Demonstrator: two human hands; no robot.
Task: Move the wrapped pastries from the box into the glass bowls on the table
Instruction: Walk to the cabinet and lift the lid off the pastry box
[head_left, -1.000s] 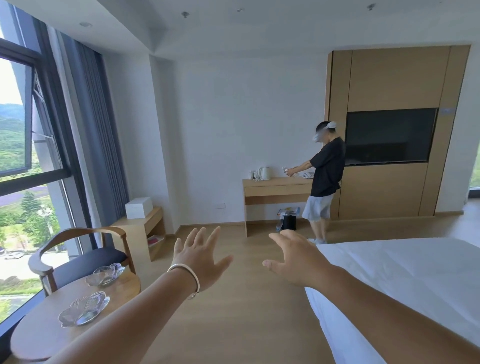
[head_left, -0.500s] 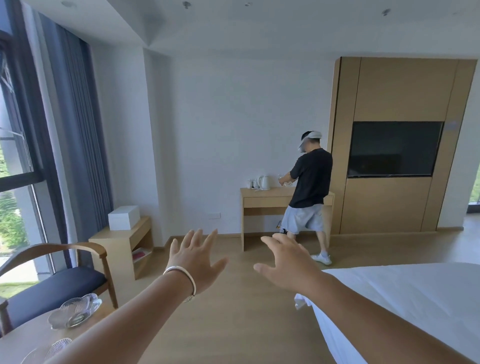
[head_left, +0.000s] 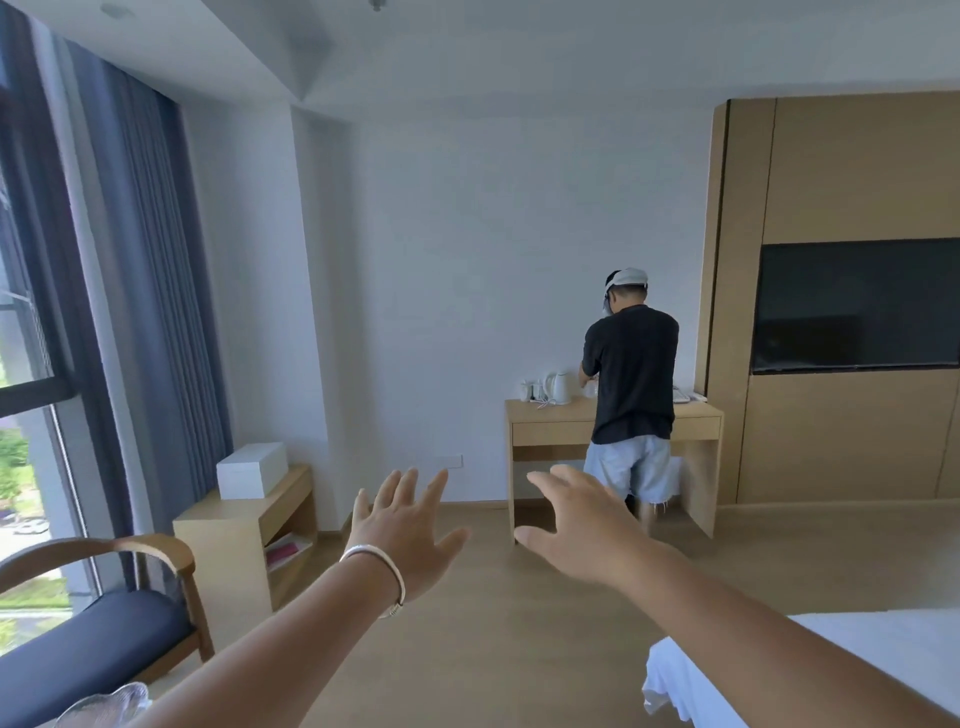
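Note:
A closed white box (head_left: 252, 469) rests on a low wooden side cabinet (head_left: 228, 540) by the curtains, at the left. My left hand (head_left: 405, 525), with a bracelet on the wrist, is stretched out in the air with fingers spread and holds nothing. My right hand (head_left: 582, 519) reaches forward beside it, also spread and empty. Both hands are well short of the box. Only the rim of one glass bowl (head_left: 106, 706) shows at the bottom left corner. No pastries are visible.
A wooden armchair with a dark cushion (head_left: 98, 644) stands at the lower left by the window. The corner of a white bed (head_left: 727, 675) is at the lower right. A person (head_left: 631, 389) stands with their back turned at a wooden desk (head_left: 550, 421) holding a kettle.
The view has advanced toward the far wall and the cabinet. The round table and most of the bowls slid out of the bottom left. The other person turned to face the desk.

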